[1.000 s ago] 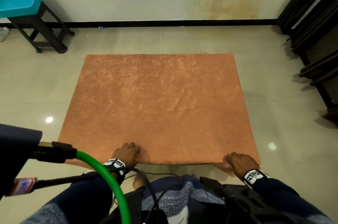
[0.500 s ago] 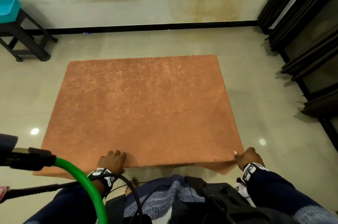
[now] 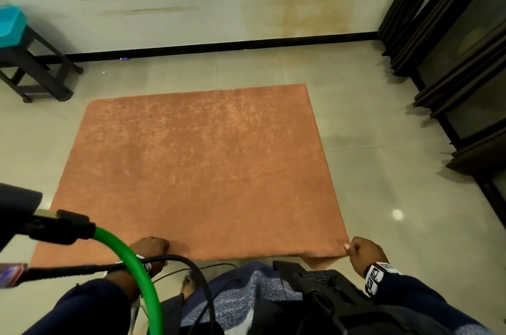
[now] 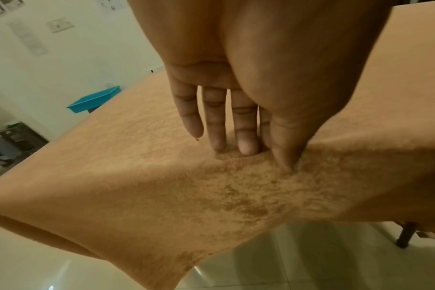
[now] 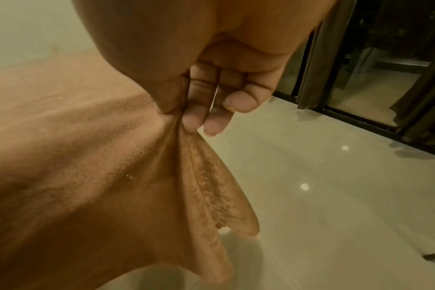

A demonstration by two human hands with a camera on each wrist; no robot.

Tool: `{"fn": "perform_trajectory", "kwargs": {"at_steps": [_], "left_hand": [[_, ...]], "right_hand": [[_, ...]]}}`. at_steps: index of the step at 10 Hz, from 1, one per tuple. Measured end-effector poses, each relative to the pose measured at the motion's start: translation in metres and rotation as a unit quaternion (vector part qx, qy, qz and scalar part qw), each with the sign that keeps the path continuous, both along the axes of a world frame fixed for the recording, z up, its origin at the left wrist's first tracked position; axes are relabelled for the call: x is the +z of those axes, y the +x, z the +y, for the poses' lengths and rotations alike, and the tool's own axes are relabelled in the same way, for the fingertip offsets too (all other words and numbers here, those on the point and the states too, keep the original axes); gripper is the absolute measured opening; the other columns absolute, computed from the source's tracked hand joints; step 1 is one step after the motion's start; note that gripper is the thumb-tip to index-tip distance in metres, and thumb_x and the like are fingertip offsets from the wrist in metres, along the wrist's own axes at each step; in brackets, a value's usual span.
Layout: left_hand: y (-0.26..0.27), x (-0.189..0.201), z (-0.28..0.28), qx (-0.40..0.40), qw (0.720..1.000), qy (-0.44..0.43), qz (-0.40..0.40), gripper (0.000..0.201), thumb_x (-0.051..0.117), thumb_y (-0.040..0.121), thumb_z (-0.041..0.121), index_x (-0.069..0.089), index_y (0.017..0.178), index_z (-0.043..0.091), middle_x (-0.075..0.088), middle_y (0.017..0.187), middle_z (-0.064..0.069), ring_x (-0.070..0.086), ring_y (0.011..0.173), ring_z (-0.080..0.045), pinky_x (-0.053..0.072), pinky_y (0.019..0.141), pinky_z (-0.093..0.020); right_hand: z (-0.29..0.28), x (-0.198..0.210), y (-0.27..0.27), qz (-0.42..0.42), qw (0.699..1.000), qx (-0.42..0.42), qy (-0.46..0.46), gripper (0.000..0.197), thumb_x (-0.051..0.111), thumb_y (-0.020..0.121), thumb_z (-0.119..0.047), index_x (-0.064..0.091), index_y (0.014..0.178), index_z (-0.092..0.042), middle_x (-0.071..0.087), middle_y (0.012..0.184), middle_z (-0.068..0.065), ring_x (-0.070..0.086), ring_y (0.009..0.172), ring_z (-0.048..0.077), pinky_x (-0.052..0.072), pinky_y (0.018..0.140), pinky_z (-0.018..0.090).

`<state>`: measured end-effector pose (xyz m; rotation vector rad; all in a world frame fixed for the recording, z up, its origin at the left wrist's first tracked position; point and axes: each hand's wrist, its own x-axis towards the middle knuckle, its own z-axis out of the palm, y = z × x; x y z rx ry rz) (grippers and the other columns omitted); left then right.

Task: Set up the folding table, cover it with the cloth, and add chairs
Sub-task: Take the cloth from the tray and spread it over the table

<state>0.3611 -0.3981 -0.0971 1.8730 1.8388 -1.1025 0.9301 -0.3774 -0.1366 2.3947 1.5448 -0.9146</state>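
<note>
An orange-brown cloth (image 3: 197, 165) lies spread flat over the table and hides its top. One dark table leg (image 4: 407, 233) shows under the hanging edge. My left hand (image 3: 149, 247) rests on the near edge of the cloth. In the left wrist view the left hand (image 4: 249, 153) has straight fingers, with the fingertips and thumb pressing down on the cloth (image 4: 211, 196). My right hand (image 3: 358, 250) is at the near right corner. In the right wrist view the right hand (image 5: 179, 115) pinches that corner of the cloth (image 5: 199, 176) between thumb and forefinger, and the corner hangs in folds below.
A dark stool (image 3: 41, 74) carrying a teal tray (image 3: 11, 25) stands by the wall at the far left. Dark door frames and a curtain (image 3: 451, 61) line the right side. A green cable (image 3: 131, 260) and black wires hang close to my body. Tiled floor surrounds the table.
My right hand slid right along the near edge to the corner and now pinches it. My left hand stays on the near edge. The view turned slightly right.
</note>
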Motion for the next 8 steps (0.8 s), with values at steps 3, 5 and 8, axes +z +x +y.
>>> {"fn": "perform_trajectory", "kwargs": {"at_steps": [3, 5, 8], "left_hand": [[0.005, 0.002, -0.026, 0.201, 0.968, 0.090, -0.123, 0.087, 0.067, 0.076, 0.058, 0.028, 0.150, 0.037, 0.025, 0.159, -0.002, 0.048, 0.132, -0.034, 0.044, 0.106, -0.042], [-0.010, 0.004, -0.049, 0.181, 0.970, 0.021, -0.160, 0.100, 0.068, 0.088, 0.052, 0.004, 0.161, 0.028, 0.008, 0.168, -0.009, 0.024, 0.151, -0.027, 0.021, 0.119, -0.031], [-0.091, 0.001, -0.085, 0.274, 0.926, 0.101, -0.239, 0.106, 0.068, 0.079, 0.065, 0.010, 0.161, 0.031, -0.003, 0.169, -0.007, 0.010, 0.155, -0.027, 0.019, 0.124, -0.039]], "right_hand": [[0.018, 0.010, -0.020, 0.089, 0.990, -0.093, 0.055, 0.012, 0.068, 0.093, -0.028, 0.070, 0.084, -0.020, 0.073, 0.091, 0.009, 0.064, 0.087, 0.033, 0.048, 0.080, 0.036], [0.037, 0.007, -0.015, -0.006, 0.997, -0.061, 0.046, 0.031, 0.069, 0.089, -0.026, 0.064, 0.062, -0.013, 0.057, 0.061, 0.004, 0.054, 0.066, 0.035, 0.041, 0.063, 0.032], [0.022, 0.015, -0.077, -0.035, 0.989, -0.139, 0.023, 0.052, 0.067, 0.091, -0.031, 0.050, 0.134, -0.007, 0.060, 0.126, 0.028, 0.058, 0.113, 0.046, 0.047, 0.092, 0.044]]}}
